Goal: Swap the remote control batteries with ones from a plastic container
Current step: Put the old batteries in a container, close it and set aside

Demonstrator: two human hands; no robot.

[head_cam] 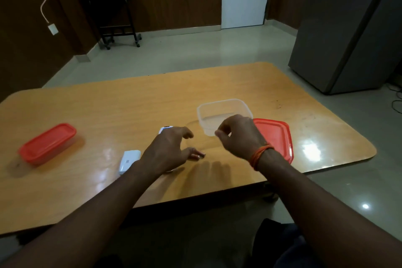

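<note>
Both forearms come in from 6 o'clock over a glossy orange-brown wooden table (pixel 91 111) with rounded corners; grey-green tiled floor, dark wood-panelled walls, white door at 12-1 o'clock, grey fridge (pixel 352 28) at 2 o'clock, black wheeled stand (pixel 115 17) at 11 o'clock carrying a small white pot. Left hand (pixel 167 152) lies over the white remote (pixel 165 130), fingers loosely spread and curled, thumb tip down by a small dark cylinder on the table, likely a battery (pixel 201 155); can't tell if it's pinched. Remote mostly hidden, long axis roughly 12-6, far end showing past the knuckles. White battery cover (pixel 129 161) flat at 9 o'clock of that hand; it has a small label, unreadable. Right hand (pixel 237 135), orange thread at wrist, fingertips pressed together, contents not visible, at the near rim of the clear plastic container (pixel 224 106). Red lid (pixel 274 135) flat at 3 o'clock of the container. Second, closed red-lidded box (pixel 47 142) at far 9 o'clock
</note>
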